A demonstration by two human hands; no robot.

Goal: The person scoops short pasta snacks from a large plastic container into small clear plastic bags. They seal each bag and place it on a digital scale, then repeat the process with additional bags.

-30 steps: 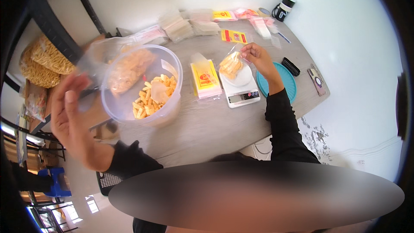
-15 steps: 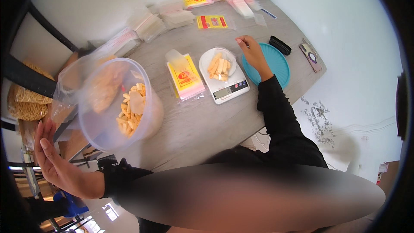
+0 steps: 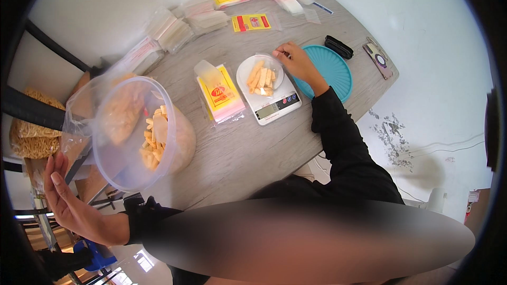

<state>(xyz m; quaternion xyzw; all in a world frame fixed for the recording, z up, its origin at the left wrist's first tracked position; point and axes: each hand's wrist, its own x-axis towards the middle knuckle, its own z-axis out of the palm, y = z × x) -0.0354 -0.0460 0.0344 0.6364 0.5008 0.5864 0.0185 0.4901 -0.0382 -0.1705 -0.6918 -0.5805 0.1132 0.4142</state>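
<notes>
Head view: right hand [image 3: 296, 63] fingertips on snack bag [image 3: 262, 78], left hand [image 3: 66, 200] flat.

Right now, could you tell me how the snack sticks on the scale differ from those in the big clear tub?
The sticks on the scale are a small portion in a clear bag beside the right hand; the sticks in the tub are a larger loose heap. The tub stands near the left hand. Both are pale orange.

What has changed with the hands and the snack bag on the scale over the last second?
The right hand has let the small snack bag down onto the white scale and now rests at the bag's edge. The left hand has dropped away from the clear tub and hangs open beside the table. The tub, yellow packets and teal plate stayed put.
</notes>
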